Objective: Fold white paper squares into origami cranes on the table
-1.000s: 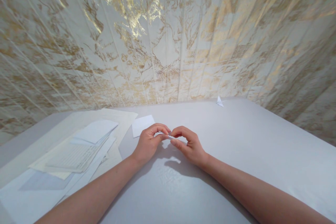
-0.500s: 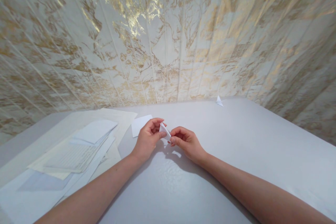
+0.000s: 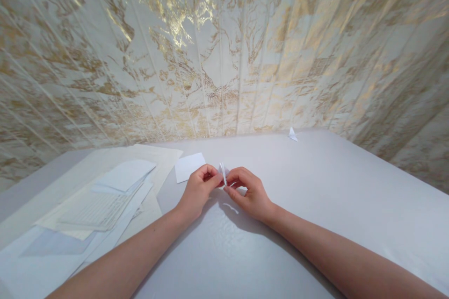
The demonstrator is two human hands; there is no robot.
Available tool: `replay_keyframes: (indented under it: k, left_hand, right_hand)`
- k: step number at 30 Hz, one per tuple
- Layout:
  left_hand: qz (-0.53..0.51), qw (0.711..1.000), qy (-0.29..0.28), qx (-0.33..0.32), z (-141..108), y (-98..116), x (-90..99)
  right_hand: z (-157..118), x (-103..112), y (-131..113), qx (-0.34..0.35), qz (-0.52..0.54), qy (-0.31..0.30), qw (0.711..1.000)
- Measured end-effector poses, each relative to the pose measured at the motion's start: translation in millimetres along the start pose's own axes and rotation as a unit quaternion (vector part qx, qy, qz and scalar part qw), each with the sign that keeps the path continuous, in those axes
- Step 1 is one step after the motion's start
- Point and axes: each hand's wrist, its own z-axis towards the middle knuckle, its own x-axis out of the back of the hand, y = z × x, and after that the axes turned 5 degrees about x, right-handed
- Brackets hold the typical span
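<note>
A small piece of folded white paper (image 3: 222,173) is held up between my two hands, just above the table. It stands nearly edge-on, and its layers show at the top. My left hand (image 3: 201,189) pinches it from the left between thumb and fingers. From the right, the thumb and fingertips of my right hand (image 3: 249,192) are closed on its lower edge. The fingertips hide part of the paper.
Behind my left hand lies a flat white sheet (image 3: 189,167). A pile of loose papers (image 3: 105,196) spreads over the left side of the table (image 3: 315,187). A small folded paper figure (image 3: 292,134) stands at the back right, near the gold-patterned curtain (image 3: 220,79).
The folded paper has turned from showing its flat face to nearly edge-on, with its layers slightly parted. My left fingers have come lower around it; my right hand has barely shifted.
</note>
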Motion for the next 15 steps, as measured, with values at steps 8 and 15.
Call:
replay_keyframes:
  k: [8,15]
  left_hand:
    - [0.011,1.000,-0.027,-0.005,-0.1,-0.3,3.3]
    - [-0.001,0.999,-0.033,-0.003,0.3,0.0,3.6]
  right_hand:
    - [0.9,0.9,2.6,0.030,-0.045,0.003,0.999]
    - [0.0,0.8,6.1,-0.039,0.015,0.006,0.999]
